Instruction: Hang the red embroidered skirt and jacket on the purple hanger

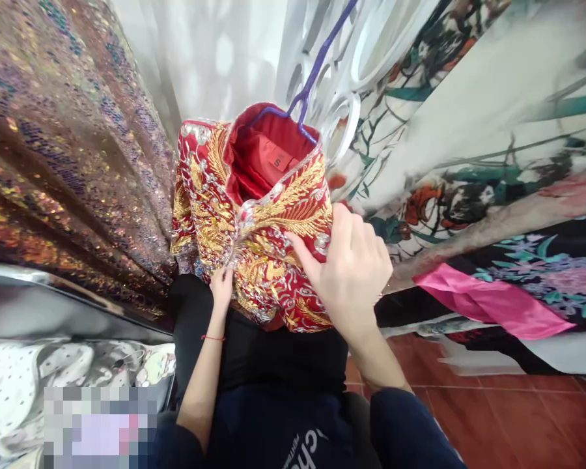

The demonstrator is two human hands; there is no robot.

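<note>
A red jacket [254, 254] with gold and silver embroidery and a stand-up collar hangs in front of me on a purple hanger [305, 94]. A size tag [277, 161] marked S shows inside its red lining. My left hand [221, 284] pinches the jacket's front edge below the collar. At the jacket's right side, my right hand [351, 267] grips the cloth, its thumb lying on the front and the other fingers curled behind, partly hidden. The lower part of the jacket rests near my dark-clothed lap.
A sequined curtain-like fabric [78, 150] hangs at the left. Floral garments [449, 163] hang at the right, with a pink satin piece [493, 303] below. White rings [344, 120] stand behind the hanger. Spotted white cloth [14, 384] lies lower left. Red tiles [493, 417] cover the floor.
</note>
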